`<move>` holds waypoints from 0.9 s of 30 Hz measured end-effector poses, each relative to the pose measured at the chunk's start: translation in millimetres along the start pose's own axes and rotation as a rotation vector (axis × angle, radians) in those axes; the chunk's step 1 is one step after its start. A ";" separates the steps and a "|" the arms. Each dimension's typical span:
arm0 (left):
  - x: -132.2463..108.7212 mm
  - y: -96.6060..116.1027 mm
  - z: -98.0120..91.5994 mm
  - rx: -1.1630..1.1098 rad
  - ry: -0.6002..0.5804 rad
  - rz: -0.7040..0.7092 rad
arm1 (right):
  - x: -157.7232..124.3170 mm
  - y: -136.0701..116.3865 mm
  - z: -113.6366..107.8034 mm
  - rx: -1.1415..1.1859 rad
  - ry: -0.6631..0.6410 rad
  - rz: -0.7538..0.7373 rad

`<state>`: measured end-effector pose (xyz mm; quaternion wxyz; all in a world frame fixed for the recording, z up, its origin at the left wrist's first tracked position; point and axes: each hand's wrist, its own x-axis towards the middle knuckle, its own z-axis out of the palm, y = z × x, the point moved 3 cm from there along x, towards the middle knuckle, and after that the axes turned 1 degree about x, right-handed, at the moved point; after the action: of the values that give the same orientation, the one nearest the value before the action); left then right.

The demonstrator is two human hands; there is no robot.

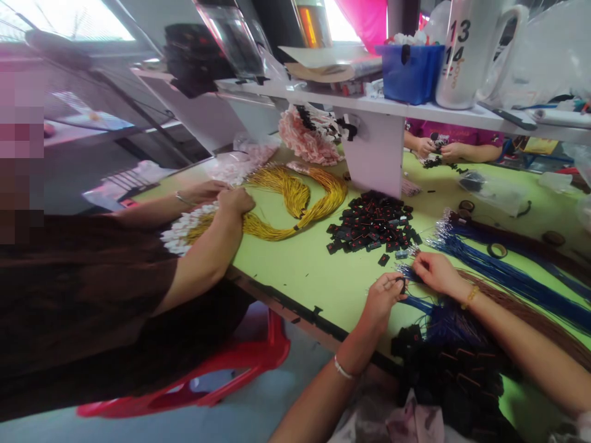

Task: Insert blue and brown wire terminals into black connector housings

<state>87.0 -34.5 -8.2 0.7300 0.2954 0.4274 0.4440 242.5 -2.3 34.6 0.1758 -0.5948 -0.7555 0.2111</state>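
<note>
My left hand (383,298) is closed in a pinch on a small black connector housing (402,285). Just to its right, my right hand (436,274) has its fingers bent together at the metal-tipped ends of brown wires (517,303); what it pinches is hidden. Blue wires (418,304) with silver tips lie beneath and between the two hands. Beyond them spreads a pile of black connector housings (376,224) with red and orange marks. Close to my body, finished-looking black connectors on dark wires (455,375) are heaped.
A co-worker's hands (235,200) at left hold a yellow wire bundle (272,231) with white connectors. Another person's hands (441,149) work across the green table (295,277). Blue wire bundles (503,264) and tape rolls (497,250) lie right. A shelf (323,95) carries a blue bin (410,77). A red stool (272,351) stands below.
</note>
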 end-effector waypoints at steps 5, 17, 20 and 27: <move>-0.2 0.3 1.2 0.001 -0.014 -0.018 | 25.8 14.0 6.9 -0.369 -0.042 0.132; 3.3 1.1 9.5 -0.055 -0.065 -0.005 | 9.5 15.4 -5.1 0.281 0.093 -0.034; 6.5 0.6 13.3 -0.102 -0.082 -0.023 | -1.7 8.5 -6.5 0.431 0.073 -0.008; 11.9 -3.5 15.7 -0.203 -0.094 -0.030 | -22.3 2.0 0.2 0.425 0.070 0.043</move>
<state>105.1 -26.1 -8.1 0.7819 0.2339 0.3500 0.4598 249.2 -23.5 33.1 0.3187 -0.5673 -0.6744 0.3489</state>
